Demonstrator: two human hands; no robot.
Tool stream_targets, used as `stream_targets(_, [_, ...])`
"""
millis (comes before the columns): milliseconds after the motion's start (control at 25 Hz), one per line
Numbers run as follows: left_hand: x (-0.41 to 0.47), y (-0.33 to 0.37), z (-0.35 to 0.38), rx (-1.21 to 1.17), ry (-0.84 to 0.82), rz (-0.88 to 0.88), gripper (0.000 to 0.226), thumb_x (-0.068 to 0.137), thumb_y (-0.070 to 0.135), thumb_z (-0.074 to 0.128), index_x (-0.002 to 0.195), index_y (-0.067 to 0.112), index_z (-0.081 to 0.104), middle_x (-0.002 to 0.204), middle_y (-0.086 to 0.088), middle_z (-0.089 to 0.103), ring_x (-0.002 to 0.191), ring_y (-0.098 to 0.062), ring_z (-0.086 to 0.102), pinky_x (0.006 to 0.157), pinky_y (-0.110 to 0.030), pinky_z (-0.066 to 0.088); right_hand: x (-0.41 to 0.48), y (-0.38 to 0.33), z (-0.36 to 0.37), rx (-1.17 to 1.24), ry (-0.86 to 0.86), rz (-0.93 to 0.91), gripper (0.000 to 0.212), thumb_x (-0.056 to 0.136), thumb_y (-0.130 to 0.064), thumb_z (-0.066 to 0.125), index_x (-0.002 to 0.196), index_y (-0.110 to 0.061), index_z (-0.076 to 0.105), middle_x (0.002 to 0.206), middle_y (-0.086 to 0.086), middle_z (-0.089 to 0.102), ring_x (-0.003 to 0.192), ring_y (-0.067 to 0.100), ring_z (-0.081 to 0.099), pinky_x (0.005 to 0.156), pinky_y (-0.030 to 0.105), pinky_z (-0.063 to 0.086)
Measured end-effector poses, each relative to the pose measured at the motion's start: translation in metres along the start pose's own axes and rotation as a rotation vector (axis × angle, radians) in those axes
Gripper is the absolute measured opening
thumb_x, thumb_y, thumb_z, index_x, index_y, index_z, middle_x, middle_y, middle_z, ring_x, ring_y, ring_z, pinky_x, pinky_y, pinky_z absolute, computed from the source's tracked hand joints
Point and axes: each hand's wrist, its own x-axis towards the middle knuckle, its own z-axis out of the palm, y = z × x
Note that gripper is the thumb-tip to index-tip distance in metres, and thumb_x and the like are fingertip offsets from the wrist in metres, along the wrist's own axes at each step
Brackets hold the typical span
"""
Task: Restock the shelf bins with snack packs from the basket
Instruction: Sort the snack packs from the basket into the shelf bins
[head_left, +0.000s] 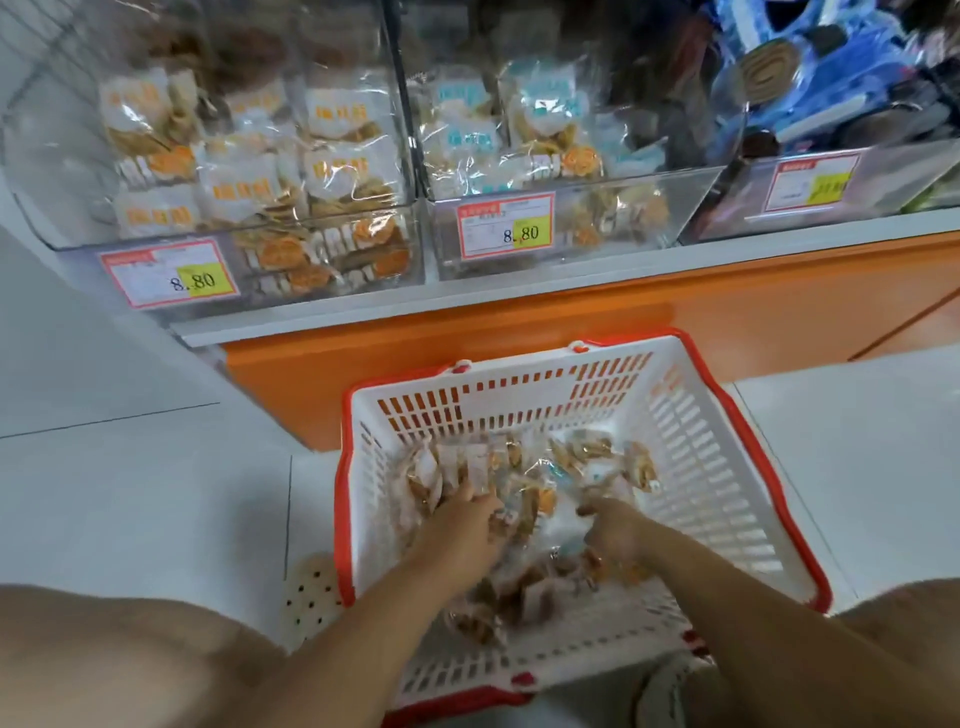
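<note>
Snack packs (543, 496) beneath left hand (465, 522), right hand (615, 530), clear of basket (717, 441) walls; grips indistinct.

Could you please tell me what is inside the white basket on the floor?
Clear snack packs lie heaped in the basket, with the left hand and right hand reaching among them. The hands cover some packs; motion blur hides whether either hand grips one.

left hand (462, 525) bare | right hand (615, 530) bare | forearms (395, 597) bare | knees (130, 660) bare
</note>
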Motion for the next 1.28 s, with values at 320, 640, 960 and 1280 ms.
stream_targets(320, [-0.002, -0.02, 0.021, -0.135, -0.037, -0.153, 0.05, 0.093, 0.032, 0.062, 0.14, 0.023, 0.049, 0.142, -0.002, 0.042, 0.127, -0.021, 0.046, 0.103, -0.027, 0.038, 0.035, -0.034, 0.045, 0.666, 0.018, 0.123, 0.039, 0.088, -0.037, 0.067, 0.116, -0.01, 0.061, 0.108, 0.01, 0.064, 0.093, 0.021, 0.059, 0.079, 0.033, 0.049])
stream_targets(640, [0.016, -0.02, 0.012, -0.497, 0.02, -0.307, 0.046, 0.093, 0.044, 0.059, 0.135, 0.025, 0.052, 0.126, 0.008, 0.057, 0.113, -0.012, 0.056, 0.096, -0.027, 0.045, 0.02, -0.031, 0.007, 1.157, 0.065, -0.01, 0.012, 0.092, -0.014, 0.064, 0.1, -0.005, 0.063, 0.073, 0.009, 0.055, 0.07, 0.023, 0.055, 0.083, 0.041, 0.055])
stream_targets(960, [0.027, 0.017, -0.014, -1.351, 0.027, -0.235, 0.052, 0.077, 0.05, 0.075, 0.122, 0.025, 0.064, 0.115, 0.0, 0.072, 0.106, -0.021, 0.068, 0.086, -0.036, 0.057, -0.03, -0.018, -0.016, 1.245, -0.087, -0.319, 0.021, 0.086, -0.005, 0.067, 0.107, -0.006, 0.066, 0.095, 0.012, 0.072, 0.078, 0.024, 0.067, 0.082, 0.04, 0.058])
stream_targets(1280, [0.023, 0.034, -0.031, -1.527, 0.244, -0.257, 0.017, 0.089, 0.017, 0.067, 0.106, 0.013, 0.071, 0.105, -0.005, 0.074, 0.098, -0.026, 0.07, 0.079, -0.043, 0.059, -0.053, -0.019, -0.02, 1.191, -0.12, -0.374, 0.027, 0.068, -0.012, 0.076, 0.09, -0.004, 0.062, 0.09, 0.018, 0.063, 0.067, 0.022, 0.066, 0.067, 0.031, 0.06])
